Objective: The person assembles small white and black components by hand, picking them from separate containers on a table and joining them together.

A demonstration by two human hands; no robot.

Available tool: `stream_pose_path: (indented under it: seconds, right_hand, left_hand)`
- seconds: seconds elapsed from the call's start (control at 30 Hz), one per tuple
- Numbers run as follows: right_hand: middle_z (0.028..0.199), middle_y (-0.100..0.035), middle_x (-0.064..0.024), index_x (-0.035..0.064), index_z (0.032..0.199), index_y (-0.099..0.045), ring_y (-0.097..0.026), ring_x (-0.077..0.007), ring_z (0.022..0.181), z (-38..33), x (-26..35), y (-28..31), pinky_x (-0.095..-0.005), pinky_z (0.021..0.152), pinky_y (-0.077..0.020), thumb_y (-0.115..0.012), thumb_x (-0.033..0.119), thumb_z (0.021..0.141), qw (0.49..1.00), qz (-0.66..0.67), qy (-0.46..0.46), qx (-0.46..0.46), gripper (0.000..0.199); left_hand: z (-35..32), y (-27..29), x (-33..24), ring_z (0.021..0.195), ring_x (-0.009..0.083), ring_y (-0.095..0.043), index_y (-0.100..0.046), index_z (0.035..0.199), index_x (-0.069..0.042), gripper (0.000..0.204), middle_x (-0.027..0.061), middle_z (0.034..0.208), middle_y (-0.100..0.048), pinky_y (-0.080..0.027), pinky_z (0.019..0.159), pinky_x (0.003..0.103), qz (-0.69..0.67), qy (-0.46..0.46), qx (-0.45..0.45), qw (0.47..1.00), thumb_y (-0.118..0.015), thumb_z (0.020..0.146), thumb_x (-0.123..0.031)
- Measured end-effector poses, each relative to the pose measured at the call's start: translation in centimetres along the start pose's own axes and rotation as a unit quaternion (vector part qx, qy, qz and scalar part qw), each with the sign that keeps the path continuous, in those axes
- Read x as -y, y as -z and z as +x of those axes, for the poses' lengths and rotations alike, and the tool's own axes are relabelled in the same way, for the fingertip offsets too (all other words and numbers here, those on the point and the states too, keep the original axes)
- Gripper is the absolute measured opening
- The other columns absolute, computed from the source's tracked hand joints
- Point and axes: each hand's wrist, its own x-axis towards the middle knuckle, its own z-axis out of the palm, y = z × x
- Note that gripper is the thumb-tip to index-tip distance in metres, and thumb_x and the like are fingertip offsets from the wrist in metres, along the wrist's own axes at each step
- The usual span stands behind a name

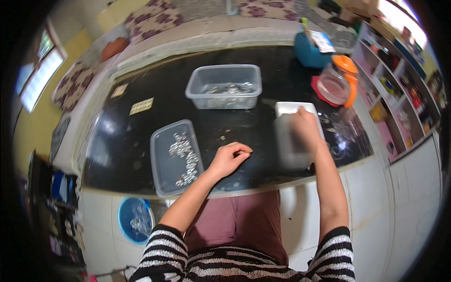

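Observation:
My left hand point(229, 159) rests over the black table near its front edge, thumb and fingers drawn together; what they hold, if anything, is hidden. Left of it lies a clear plastic lid point(164, 165) with many small shiny silvery pieces point(190, 162) on it. My right hand point(306, 130) is over a white rectangular tray point(286, 107), smeared by motion, so its fingers cannot be made out. The tray's left side is blurred too. Beyond both hands stands a clear plastic tub point(224, 101) with more small shiny pieces in it.
A glass jug point(334, 87) with an orange lid and handle stands at the far right, by a blue container point(307, 50). Flat pale cards point(141, 106) lie far left on the black table point(122, 150). A blue bucket point(123, 224) is on the floor, left.

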Motion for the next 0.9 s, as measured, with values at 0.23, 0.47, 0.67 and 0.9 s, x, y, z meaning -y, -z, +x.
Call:
stream_pose_path:
  seconds: [0.23, 0.47, 0.67, 0.9]
  right_hand:
    - [0.056, -0.045, 0.0008, 0.0017, 0.072, -0.049, -0.038, -0.0044, 0.052, -4.3, 6.1, -2.1, -0.0190, 0.048, -0.0357, -0.057, 0.009, 0.073, 0.964, 0.222, 0.139, 0.044, 0.012]
    - [0.059, -0.049, 0.0012, 0.0028, 0.072, -0.049, -0.045, -0.0029, 0.052, -8.0, 8.7, -7.5, -0.0167, 0.048, -0.0374, -0.058, 0.005, 0.072, 0.900, 0.399, 0.046, 0.169, 0.010]
    - [0.060, -0.050, 0.0015, 0.0019, 0.072, -0.051, -0.046, -0.0027, 0.054, -9.4, 8.9, -9.6, -0.0165, 0.050, -0.0389, -0.062, 0.003, 0.069, 0.866, 0.459, -0.003, 0.200, 0.011]
    - [0.069, -0.055, -0.0031, 0.0005, 0.080, -0.053, -0.052, -0.0067, 0.060, -9.5, 8.7, -9.4, -0.0186, 0.053, -0.0432, -0.058, 0.005, 0.074, 0.840, 0.501, -0.052, 0.201, 0.009]
  left_hand:
    - [-4.4, 5.1, 0.4, 0.075, 0.0095, -0.053, -0.059, 0.084, -0.001, 0.012, 0.0046, 0.083, -0.056, -0.042, 0.068, 0.021, -0.034, 0.056, -0.120, 0.991, -0.057, 0.074, -0.005]
    - [-9.2, 11.5, 4.5, 0.070, 0.0062, -0.051, -0.058, 0.087, 0.000, 0.014, 0.0003, 0.076, -0.055, -0.042, 0.066, 0.019, 0.010, 0.114, -0.231, 0.966, -0.058, 0.073, -0.003]
    - [-9.0, 11.7, 4.6, 0.060, 0.0090, -0.049, -0.059, 0.083, 0.000, 0.015, 0.0039, 0.068, -0.051, -0.041, 0.058, 0.021, 0.145, 0.115, -0.211, 0.960, -0.062, 0.069, -0.004]
    - [-8.5, 11.5, 4.2, 0.066, 0.0254, -0.054, -0.057, 0.077, -0.001, 0.011, 0.0110, 0.075, -0.054, -0.043, 0.061, 0.031, 0.222, 0.095, -0.223, 0.944, -0.060, 0.069, -0.007]
